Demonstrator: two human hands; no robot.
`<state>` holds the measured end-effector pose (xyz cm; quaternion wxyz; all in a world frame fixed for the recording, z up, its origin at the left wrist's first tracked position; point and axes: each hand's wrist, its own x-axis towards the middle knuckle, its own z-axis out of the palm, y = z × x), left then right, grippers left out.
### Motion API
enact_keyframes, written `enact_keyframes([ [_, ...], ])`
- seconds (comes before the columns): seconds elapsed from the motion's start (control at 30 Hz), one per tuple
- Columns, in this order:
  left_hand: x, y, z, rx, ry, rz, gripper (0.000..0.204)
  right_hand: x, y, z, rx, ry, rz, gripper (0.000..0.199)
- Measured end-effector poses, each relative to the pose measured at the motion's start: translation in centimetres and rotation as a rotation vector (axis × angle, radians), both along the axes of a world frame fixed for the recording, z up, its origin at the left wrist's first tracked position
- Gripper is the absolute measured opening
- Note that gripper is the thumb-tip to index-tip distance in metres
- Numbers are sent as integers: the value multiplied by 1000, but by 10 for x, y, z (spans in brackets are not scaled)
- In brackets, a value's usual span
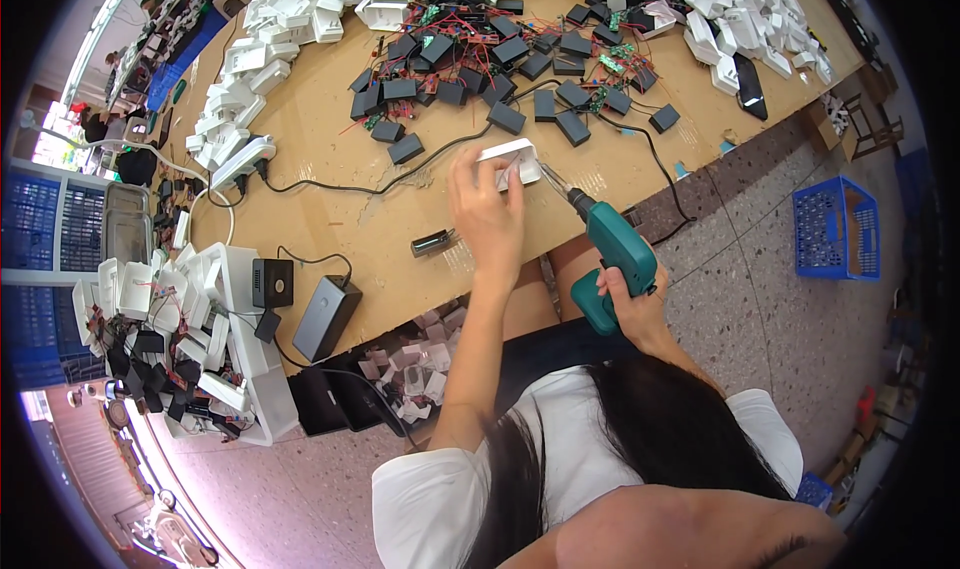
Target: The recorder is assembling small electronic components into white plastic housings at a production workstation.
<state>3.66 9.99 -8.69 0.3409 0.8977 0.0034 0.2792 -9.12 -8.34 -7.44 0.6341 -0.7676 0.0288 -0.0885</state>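
Observation:
My left hand (487, 209) grips a small white plastic casing (522, 152) just above the table's near edge, the fingers along its side and the thumb at its opening. In my right hand (636, 307) is a green cordless drill (622, 241), held by its handle. Its long thin bit points up and left and reaches the casing's right side; whether the tip touches inside cannot be made out. Left of my left wrist, a small black cylindrical part (432, 243) with a metal end lies on the brown tabletop (380, 224).
Black boxes with red wires and green circuit boards (470, 59) are heaped beyond my hands. White casings (265, 64) are piled around them. A black cable (400, 176) crosses the table from a power strip (243, 159). A full white bin (245, 339) stands left, a blue crate (838, 229) right.

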Motion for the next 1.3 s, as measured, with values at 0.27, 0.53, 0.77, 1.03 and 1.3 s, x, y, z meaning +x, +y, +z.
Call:
enact_keyframes([
  [0.27, -27, 46, 35, 376, -16, -656, 18, -20, -31, -2, 161, -7, -6, 21],
  [0.53, -37, 28, 35, 673, -5, -732, 11, -45, -49, 19, 92, 24, 66, 30],
  [0.77, -48, 3, 65, 150, 4, -759, 14, -37, -42, 62, 69, 53, 38, 34],
  [1.03, -94, -47, 156, 30, 107, -900, 14, -61, -41, 132, 524, 168, -92, 39],
  [1.3, -91, -35, 177, 50, 139, -971, 14, -55, -11, 130, 536, 99, -124, 34],
])
